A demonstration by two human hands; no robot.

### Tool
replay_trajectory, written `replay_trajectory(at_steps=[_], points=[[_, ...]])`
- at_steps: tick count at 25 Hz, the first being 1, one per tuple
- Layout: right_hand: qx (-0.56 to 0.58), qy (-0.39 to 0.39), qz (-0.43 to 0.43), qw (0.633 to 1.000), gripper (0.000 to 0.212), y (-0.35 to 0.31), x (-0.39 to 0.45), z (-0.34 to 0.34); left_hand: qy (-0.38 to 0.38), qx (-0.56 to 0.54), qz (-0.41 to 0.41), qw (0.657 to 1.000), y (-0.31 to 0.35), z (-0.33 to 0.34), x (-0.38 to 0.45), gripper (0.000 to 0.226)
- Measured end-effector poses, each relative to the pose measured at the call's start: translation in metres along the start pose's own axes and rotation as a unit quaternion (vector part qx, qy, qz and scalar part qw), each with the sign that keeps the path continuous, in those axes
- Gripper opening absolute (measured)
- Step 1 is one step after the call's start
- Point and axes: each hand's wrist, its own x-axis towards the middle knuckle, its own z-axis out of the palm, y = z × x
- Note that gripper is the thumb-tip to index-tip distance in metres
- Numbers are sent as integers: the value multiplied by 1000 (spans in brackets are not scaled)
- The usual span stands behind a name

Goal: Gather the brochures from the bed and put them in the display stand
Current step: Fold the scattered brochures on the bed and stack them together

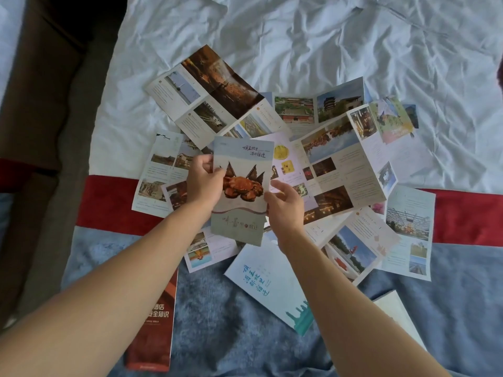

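Note:
A folded grey-blue brochure with a crab picture (pixel 241 216) is held above the bed between both hands. My left hand (pixel 202 183) grips its left edge with the thumb on the cover. My right hand (pixel 285 208) touches its right edge, fingers behind it. Beneath them several unfolded brochures (pixel 334 159) with photos lie spread over the bed. A white folded brochure with blue writing (pixel 266 284) lies near my right forearm. A red booklet (pixel 155 322) rests under my left forearm. No display stand is in view.
The bed has a crumpled white sheet (pixel 326 36), a red band (pixel 109 205) and a blue blanket (pixel 231 336). The bed's left edge drops to a dark brown floor or furniture (pixel 40 104). Another pale booklet (pixel 394 314) lies at lower right.

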Motion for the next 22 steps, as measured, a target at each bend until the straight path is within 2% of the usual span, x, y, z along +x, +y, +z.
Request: replay_trajectory(at_steps=[5,8,10,13,15,17,20,22], points=[[-128,51,-46,989,35,2,8,-2,-27,90,1,996,-12,1,-3,20],[-210,55,-78,973,36,-1,18,-5,-78,108,-24,991,-12,9,-4,32],[-285,37,-102,952,36,-1,24,-6,-112,121,-33,986,-12,17,-5,46],[-420,82,-117,896,58,5,36,-12,-158,115,-45,980,-11,31,-7,54],[-446,99,-99,884,69,7,43,-18,-182,111,-50,976,-10,40,-8,58],[-458,76,-73,883,77,11,49,-24,-194,108,-46,974,-9,48,-10,57],[-481,59,-76,872,80,16,54,-25,-194,46,-37,979,-6,57,-13,43],[-470,71,-91,875,79,17,54,-21,-192,28,-30,980,-5,63,-16,45]])
